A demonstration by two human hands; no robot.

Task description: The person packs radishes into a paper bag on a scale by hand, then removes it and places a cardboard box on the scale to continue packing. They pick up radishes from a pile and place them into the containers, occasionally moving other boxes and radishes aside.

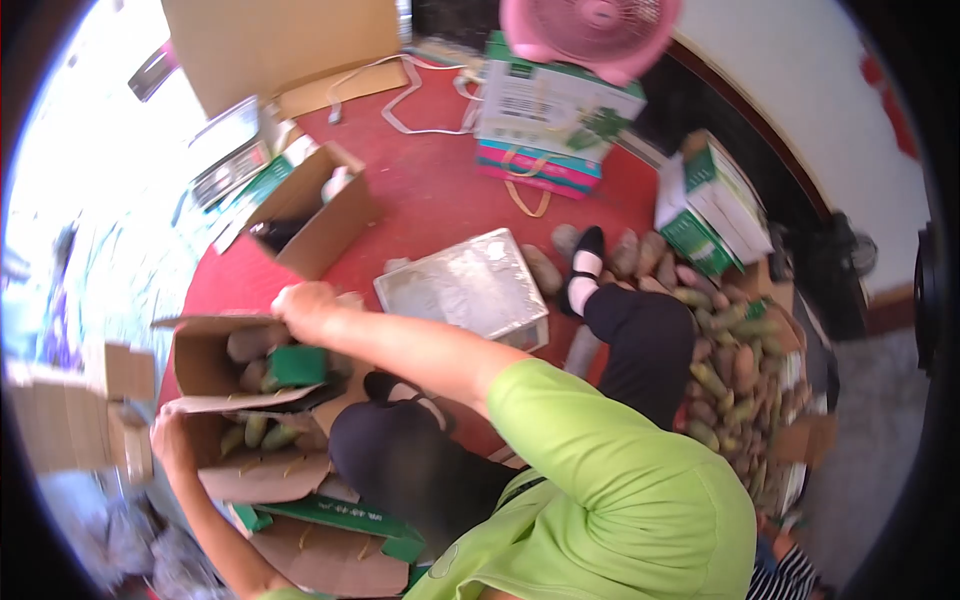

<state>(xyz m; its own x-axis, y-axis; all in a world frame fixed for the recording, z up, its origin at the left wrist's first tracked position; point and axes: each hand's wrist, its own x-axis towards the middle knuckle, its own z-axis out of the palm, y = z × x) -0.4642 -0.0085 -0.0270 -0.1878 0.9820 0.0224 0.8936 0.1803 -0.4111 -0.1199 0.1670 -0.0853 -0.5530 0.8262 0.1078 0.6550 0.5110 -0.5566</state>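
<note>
In front of me, to the left, an open cardboard box [225, 335] holds rounded brown produce and a green block [298, 366]. Its neighbour, a second open cardboard box [265, 478], has elongated green produce [255, 432] inside. My right hand [312, 308] is closed on the far corner of the first box, some fingers hidden. Lower down, my left hand [172, 436] is closed around the left edge of the second box, where the two boxes meet. Flaps of both boxes stand partly raised.
A pile of brown and green produce [735, 375] lies right of my legs. Ahead are a metal-topped box [460, 285], a carton [315, 235], a scale [230, 150] and a pink fan [595, 30] on cartons. A white cable [400, 105] crosses the red floor. Another person's striped sleeve [790, 580] shows lower right.
</note>
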